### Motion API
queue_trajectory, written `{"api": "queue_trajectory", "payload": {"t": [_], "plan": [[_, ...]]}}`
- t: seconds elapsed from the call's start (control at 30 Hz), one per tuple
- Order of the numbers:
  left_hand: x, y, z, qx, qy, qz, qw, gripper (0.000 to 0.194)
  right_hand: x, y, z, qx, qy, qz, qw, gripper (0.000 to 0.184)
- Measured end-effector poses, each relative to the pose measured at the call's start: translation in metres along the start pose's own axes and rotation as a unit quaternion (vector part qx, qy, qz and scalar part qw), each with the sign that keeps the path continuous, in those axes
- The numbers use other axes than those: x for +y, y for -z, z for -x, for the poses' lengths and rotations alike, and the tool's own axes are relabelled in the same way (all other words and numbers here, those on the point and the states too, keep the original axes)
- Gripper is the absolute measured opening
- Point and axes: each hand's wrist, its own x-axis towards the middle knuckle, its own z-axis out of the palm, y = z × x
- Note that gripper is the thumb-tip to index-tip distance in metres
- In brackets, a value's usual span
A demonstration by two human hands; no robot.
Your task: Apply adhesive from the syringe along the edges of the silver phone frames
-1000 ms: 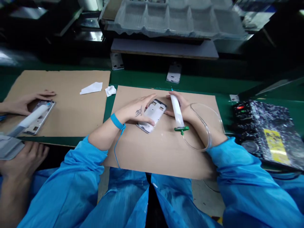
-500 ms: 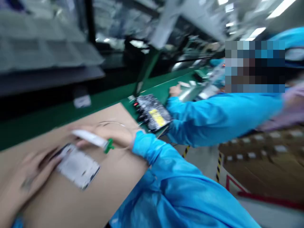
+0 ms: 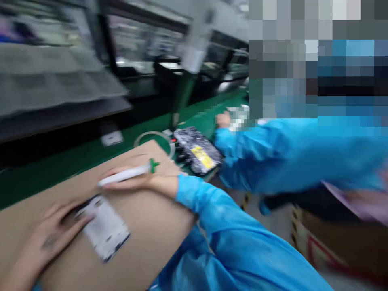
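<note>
My left hand (image 3: 56, 232) has its thumb on top of a flat, pale rectangular plate (image 3: 106, 230), which looks like a phone's metal mid-frame, and its fingers at the far edge. The plate lies on a brown board (image 3: 127, 266). Beyond it, my right hand (image 3: 144, 182) holds a white syringe-like tube (image 3: 123, 176) along the palm. A green fitting (image 3: 152, 165) with a thin tip sits on the tube's right end, pointing away from the plate. Motion blurs both hands slightly.
A black control box (image 3: 198, 149) with a yellow label and a thin clear hose (image 3: 154, 134) are by the board's far right corner. A co-worker's blue sleeve (image 3: 273, 149) reaches over the green bench (image 3: 209, 115) at right. A grey tray shelf (image 3: 60, 89) overhangs the left.
My right hand has turned the white tube, so its green end has swung up and away from me. The plate stays under my left hand. The camera view has shifted a little.
</note>
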Motion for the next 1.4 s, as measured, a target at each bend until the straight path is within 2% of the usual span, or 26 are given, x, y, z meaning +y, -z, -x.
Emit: {"api": "queue_trajectory", "payload": {"t": [0.03, 0.07, 0.13, 0.23, 0.43, 0.63, 0.77, 1.13, 1.4], "plan": [[0.0, -0.008, 0.015, 0.082, 0.069, 0.004, 0.994, 0.031, 0.005, -0.007, 0.005, 0.013, 0.0, -0.034, 0.999, 0.036], [0.002, -0.014, 0.026, 0.096, 0.096, 0.011, 0.991, 0.037, 0.01, -0.013, 0.009, 0.051, -0.005, -0.061, 0.997, 0.044], [0.005, -0.018, 0.037, 0.078, 0.105, 0.004, 0.991, 0.048, 0.021, -0.022, 0.015, 0.091, -0.041, -0.122, 0.987, 0.059], [0.009, -0.016, 0.036, 0.079, 0.113, 0.008, 0.99, 0.061, 0.028, -0.031, 0.024, 0.048, -0.06, -0.171, 0.982, 0.067], [0.021, -0.026, 0.028, 0.047, 0.103, 0.023, 0.993, 0.069, 0.017, -0.043, 0.041, 0.073, -0.082, -0.152, 0.982, 0.062], [0.016, -0.035, 0.021, 0.045, 0.104, 0.04, 0.993, 0.061, 0.021, -0.041, 0.045, 0.026, -0.021, -0.047, 0.998, 0.052], [0.016, -0.034, 0.021, 0.046, 0.083, 0.051, 0.994, 0.064, 0.018, -0.04, 0.044, 0.037, 0.001, -0.002, 0.999, 0.047], [0.014, -0.036, 0.018, 0.047, 0.09, 0.056, 0.993, 0.071, 0.015, -0.043, 0.04, 0.039, 0.001, 0.019, 0.999, 0.044], [0.011, -0.037, 0.019, 0.069, 0.062, 0.07, 0.993, 0.077, 0.015, -0.043, 0.039, 0.043, 0.022, 0.029, 0.998, 0.042]]}}
